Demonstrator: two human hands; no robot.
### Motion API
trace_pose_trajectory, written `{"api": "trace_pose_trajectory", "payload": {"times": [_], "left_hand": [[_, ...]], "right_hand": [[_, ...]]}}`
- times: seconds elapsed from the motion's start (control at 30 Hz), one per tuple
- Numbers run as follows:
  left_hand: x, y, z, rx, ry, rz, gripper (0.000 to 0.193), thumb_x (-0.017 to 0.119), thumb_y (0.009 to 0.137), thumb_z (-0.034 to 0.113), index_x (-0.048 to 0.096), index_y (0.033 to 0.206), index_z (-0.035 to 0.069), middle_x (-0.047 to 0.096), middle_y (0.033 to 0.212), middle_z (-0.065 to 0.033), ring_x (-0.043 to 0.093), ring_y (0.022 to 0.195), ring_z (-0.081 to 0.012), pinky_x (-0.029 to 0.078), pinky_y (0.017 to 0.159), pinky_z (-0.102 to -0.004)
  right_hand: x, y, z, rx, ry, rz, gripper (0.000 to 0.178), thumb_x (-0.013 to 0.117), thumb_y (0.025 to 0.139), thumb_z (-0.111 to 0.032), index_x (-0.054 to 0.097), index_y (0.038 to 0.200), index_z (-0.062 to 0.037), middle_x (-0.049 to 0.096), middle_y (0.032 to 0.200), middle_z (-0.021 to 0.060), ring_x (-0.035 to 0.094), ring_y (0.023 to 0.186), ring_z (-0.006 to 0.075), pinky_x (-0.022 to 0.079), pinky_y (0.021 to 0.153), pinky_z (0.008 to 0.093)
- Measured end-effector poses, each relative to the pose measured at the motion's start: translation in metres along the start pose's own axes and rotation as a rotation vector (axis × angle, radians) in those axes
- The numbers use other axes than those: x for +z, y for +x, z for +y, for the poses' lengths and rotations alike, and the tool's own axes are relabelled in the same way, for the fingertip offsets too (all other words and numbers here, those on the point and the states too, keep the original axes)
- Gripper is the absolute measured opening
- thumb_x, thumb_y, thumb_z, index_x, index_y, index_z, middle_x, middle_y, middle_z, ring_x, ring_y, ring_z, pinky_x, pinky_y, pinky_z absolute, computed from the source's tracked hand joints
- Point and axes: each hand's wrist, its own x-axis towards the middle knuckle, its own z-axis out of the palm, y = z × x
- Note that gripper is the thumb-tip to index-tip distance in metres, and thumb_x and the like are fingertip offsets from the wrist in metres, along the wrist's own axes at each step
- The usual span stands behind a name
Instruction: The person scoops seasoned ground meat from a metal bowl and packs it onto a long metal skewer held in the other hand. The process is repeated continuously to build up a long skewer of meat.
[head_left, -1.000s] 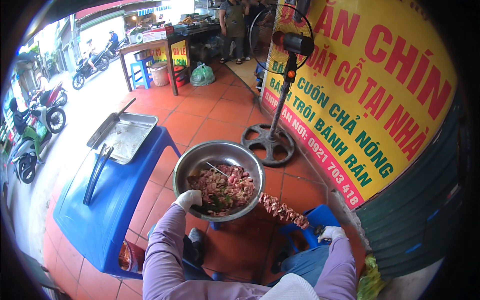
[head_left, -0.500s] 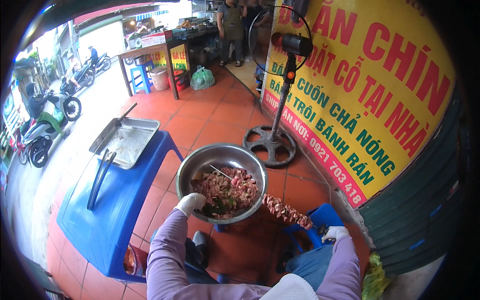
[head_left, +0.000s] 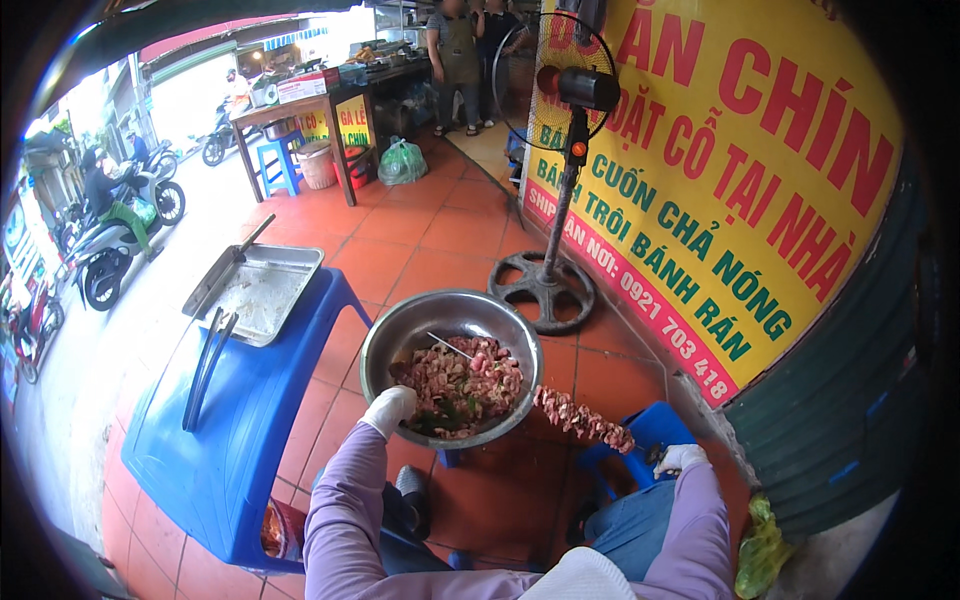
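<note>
A wide steel bowl (head_left: 368,345) holds a heap of cut raw meat (head_left: 465,385) with some green leaves in it. A thin pale stick (head_left: 449,345) lies on the meat. My left hand (head_left: 390,408), in a white glove, is at the bowl's near left rim beside the meat; its fingers are too hidden to read. Out to the right, my right hand (head_left: 682,458), also gloved, is closed on the dark handle end of a meat skewer (head_left: 583,419). Thickly packed meat pieces cover the skewer, which points left toward the bowl.
At left, a blue plastic table (head_left: 210,440) carries a metal tray (head_left: 262,290) and black tongs (head_left: 208,372). A standing fan (head_left: 550,285) is behind the bowl, next to a yellow sign (head_left: 690,190). Beside my right hand is a blue stool (head_left: 655,425). Two people stand farther back; motorbikes (head_left: 115,250) line the street.
The view has shifted slightly, and motorbikes in the street have moved. My right hand still holds the skewer, and my left hand stays at the bowl's rim.
</note>
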Motion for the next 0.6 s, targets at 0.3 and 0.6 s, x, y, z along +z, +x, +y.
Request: {"api": "trace_pose_trajectory", "payload": {"times": [0.3,0.6], "left_hand": [[-0.040,-0.028,0.001,0.081,-0.330,0.469,0.019,0.063,0.071,0.026,0.071,0.080,0.011,0.069,0.083,-0.0054,0.066,0.076,-0.0228,0.053,0.070,-0.0385],[-0.037,-0.029,-0.031,0.514,-2.147,0.676,0.011,0.054,0.089,0.008,0.059,0.098,0.003,0.062,0.094,-0.0054,0.062,0.087,-0.0194,0.054,0.081,-0.0365]], "right_hand": [[0.005,0.010,0.023,0.036,0.017,0.040,0.026,0.080,0.065,-0.035,0.070,0.073,-0.0124,0.058,0.062,-0.0023,0.052,0.055,0.0103,0.041,0.051,0.0307],[-0.001,0.028,-0.008,-0.049,0.039,-0.027,0.033,0.081,0.064,-0.028,0.068,0.087,-0.0083,0.063,0.076,0.0046,0.056,0.060,0.0149,0.048,0.056,0.0320]]}}
